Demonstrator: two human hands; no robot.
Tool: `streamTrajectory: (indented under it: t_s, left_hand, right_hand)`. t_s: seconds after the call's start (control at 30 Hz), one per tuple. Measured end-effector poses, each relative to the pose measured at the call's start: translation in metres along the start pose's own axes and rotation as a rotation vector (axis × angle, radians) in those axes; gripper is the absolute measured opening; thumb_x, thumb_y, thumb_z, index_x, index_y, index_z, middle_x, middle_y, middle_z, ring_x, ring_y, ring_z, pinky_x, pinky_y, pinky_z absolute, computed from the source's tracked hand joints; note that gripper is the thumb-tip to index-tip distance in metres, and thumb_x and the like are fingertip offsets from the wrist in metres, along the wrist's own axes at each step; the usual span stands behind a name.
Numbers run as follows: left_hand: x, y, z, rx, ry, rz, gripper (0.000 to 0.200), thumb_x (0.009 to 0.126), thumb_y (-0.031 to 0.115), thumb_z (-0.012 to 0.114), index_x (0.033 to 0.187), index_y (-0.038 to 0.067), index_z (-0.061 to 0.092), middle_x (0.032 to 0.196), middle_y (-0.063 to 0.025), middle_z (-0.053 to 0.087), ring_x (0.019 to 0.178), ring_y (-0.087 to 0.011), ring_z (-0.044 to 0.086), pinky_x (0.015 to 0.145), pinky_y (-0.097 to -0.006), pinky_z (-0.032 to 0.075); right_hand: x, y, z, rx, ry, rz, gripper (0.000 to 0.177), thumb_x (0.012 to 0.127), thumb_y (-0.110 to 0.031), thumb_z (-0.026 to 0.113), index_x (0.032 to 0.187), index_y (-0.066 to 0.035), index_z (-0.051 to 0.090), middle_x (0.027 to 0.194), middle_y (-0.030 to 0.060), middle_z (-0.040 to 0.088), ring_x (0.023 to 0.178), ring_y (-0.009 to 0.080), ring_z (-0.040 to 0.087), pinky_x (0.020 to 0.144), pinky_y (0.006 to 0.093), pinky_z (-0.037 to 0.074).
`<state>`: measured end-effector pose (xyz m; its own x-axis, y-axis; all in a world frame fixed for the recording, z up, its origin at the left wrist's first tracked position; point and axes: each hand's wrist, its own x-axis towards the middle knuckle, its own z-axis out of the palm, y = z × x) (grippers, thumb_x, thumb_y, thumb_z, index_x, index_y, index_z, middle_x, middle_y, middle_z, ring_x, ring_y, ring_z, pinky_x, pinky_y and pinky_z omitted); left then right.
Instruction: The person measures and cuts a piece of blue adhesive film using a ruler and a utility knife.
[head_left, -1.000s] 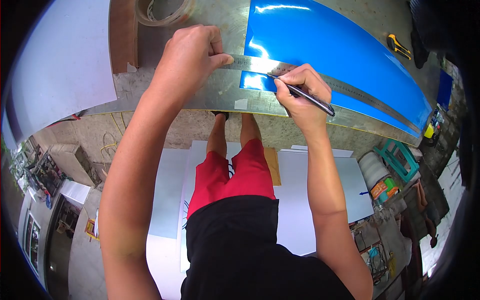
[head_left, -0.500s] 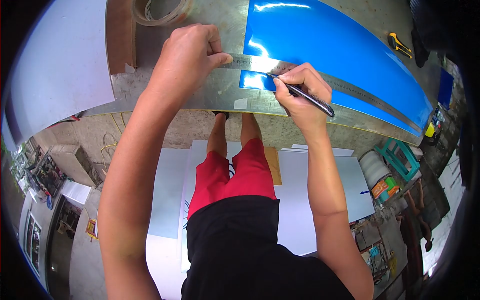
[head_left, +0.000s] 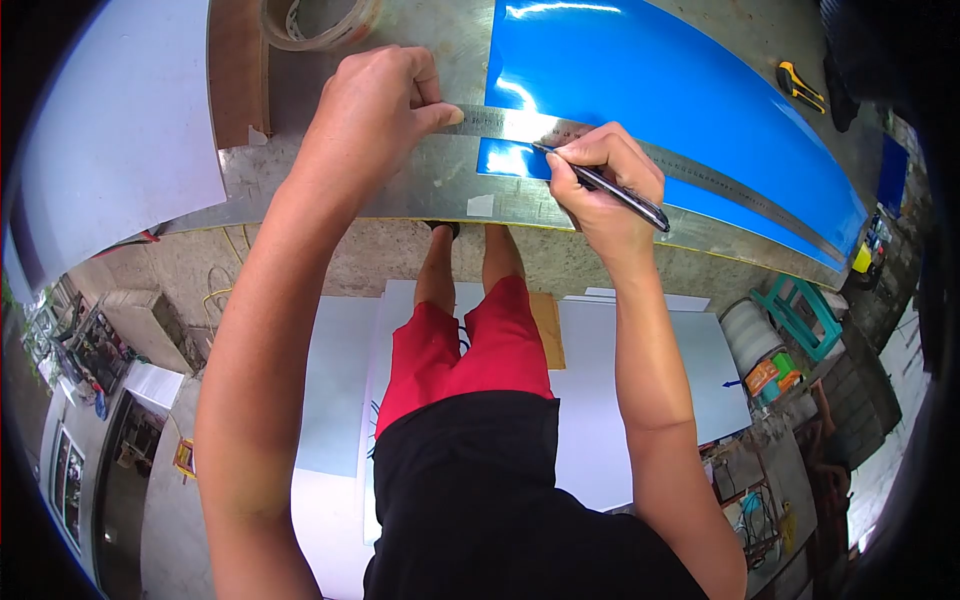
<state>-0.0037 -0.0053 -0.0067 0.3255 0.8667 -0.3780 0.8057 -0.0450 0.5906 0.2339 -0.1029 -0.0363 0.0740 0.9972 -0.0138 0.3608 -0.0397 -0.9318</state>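
Note:
A long steel ruler (head_left: 700, 176) lies across a glossy blue sheet (head_left: 640, 70) on the metal table (head_left: 390, 185). My left hand (head_left: 385, 105) pinches the ruler's left end, which sticks out past the sheet's left edge. In my right hand (head_left: 612, 185) is a black pen (head_left: 625, 198), tilted, its tip at the lower edge of the ruler over the blue sheet. A strip of blue shows below the ruler.
A roll of tape (head_left: 315, 25) and a brown board (head_left: 238, 75) lie at the upper left, beside a large pale sheet (head_left: 120, 120). A yellow cutter (head_left: 798, 86) rests at the upper right. Below the table edge stands a green stool (head_left: 805, 315).
Both hands, the ruler and the pen hold almost the same place. At the right edge, the person in the background has shifted.

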Motion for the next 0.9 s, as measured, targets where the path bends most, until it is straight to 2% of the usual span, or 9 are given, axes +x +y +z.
streamTrajectory:
  t_s: [0.1, 0.17, 0.2, 0.27, 0.33, 0.5, 0.7, 0.9]
  left_hand:
    - [0.001, 0.001, -0.002, -0.002, -0.003, 0.000, 0.023, 0.084, 0.011, 0.087, 0.086, -0.003, 0.069, 0.076, -0.0130, 0.067, 0.068, -0.0201, 0.062, 0.065, -0.0363, 0.051]
    - [0.002, 0.003, -0.004, -0.017, -0.024, -0.041, 0.024, 0.080, 0.015, 0.090, 0.085, -0.001, 0.072, 0.081, -0.0195, 0.073, 0.077, -0.0350, 0.073, 0.071, -0.0441, 0.057]
    - [0.002, 0.003, -0.003, -0.017, -0.024, -0.042, 0.024, 0.080, 0.015, 0.090, 0.085, -0.001, 0.072, 0.081, -0.0195, 0.073, 0.077, -0.0350, 0.073, 0.071, -0.0441, 0.057]
    - [0.002, 0.001, -0.002, 0.002, -0.012, -0.011, 0.024, 0.083, 0.011, 0.088, 0.087, -0.003, 0.070, 0.077, -0.0134, 0.067, 0.069, -0.0216, 0.063, 0.066, -0.0371, 0.051]
    - [0.001, -0.002, 0.001, -0.010, 0.008, 0.010, 0.024, 0.083, 0.011, 0.088, 0.087, -0.003, 0.070, 0.078, -0.0138, 0.067, 0.070, -0.0223, 0.063, 0.066, -0.0374, 0.051]
    - [0.002, 0.000, 0.000, -0.032, 0.002, -0.014, 0.025, 0.082, 0.010, 0.089, 0.086, -0.004, 0.069, 0.082, -0.0152, 0.068, 0.071, -0.0251, 0.064, 0.068, -0.0388, 0.052]
    - [0.002, -0.003, 0.001, -0.045, 0.009, -0.004, 0.025, 0.080, 0.010, 0.089, 0.085, -0.004, 0.068, 0.082, -0.0160, 0.069, 0.073, -0.0281, 0.067, 0.068, -0.0403, 0.052]
    - [0.001, -0.005, 0.002, -0.039, 0.025, 0.021, 0.025, 0.079, 0.009, 0.089, 0.083, -0.004, 0.068, 0.080, -0.0157, 0.068, 0.070, -0.0284, 0.066, 0.066, -0.0404, 0.052]
  right_hand:
    - [0.000, 0.003, 0.000, 0.005, -0.009, -0.018, 0.016, 0.078, 0.006, 0.085, 0.085, 0.000, 0.072, 0.085, 0.0075, 0.070, 0.079, 0.0151, 0.069, 0.068, 0.0270, 0.055]
    - [0.000, 0.005, 0.000, 0.013, -0.010, -0.019, 0.016, 0.078, 0.006, 0.085, 0.085, 0.000, 0.071, 0.085, 0.0074, 0.070, 0.079, 0.0148, 0.069, 0.068, 0.0271, 0.055]
    - [-0.001, 0.006, -0.001, 0.058, -0.005, -0.008, 0.016, 0.080, 0.007, 0.084, 0.086, 0.000, 0.071, 0.087, 0.0074, 0.070, 0.079, 0.0141, 0.068, 0.068, 0.0268, 0.055]
    - [0.001, 0.006, -0.003, 0.105, -0.004, -0.003, 0.016, 0.082, 0.007, 0.083, 0.088, -0.001, 0.070, 0.088, 0.0074, 0.071, 0.080, 0.0133, 0.068, 0.069, 0.0266, 0.055]
    - [0.001, 0.003, -0.006, 0.345, 0.076, 0.127, 0.017, 0.086, 0.007, 0.082, 0.092, -0.001, 0.069, 0.093, 0.0077, 0.071, 0.082, 0.0119, 0.068, 0.070, 0.0258, 0.055]
    - [0.002, -0.010, -0.007, 0.315, 0.076, 0.135, 0.016, 0.087, 0.007, 0.081, 0.094, -0.001, 0.069, 0.095, 0.0081, 0.070, 0.082, 0.0108, 0.067, 0.071, 0.0252, 0.056]
    - [0.004, -0.009, 0.011, 0.105, -0.013, 0.007, 0.017, 0.081, 0.004, 0.085, 0.088, -0.002, 0.070, 0.086, 0.0075, 0.070, 0.078, 0.0129, 0.067, 0.067, 0.0269, 0.053]
    - [0.006, -0.002, 0.019, 0.094, -0.019, -0.004, 0.018, 0.080, 0.004, 0.085, 0.087, -0.002, 0.069, 0.085, 0.0076, 0.069, 0.077, 0.0138, 0.068, 0.068, 0.0274, 0.054]
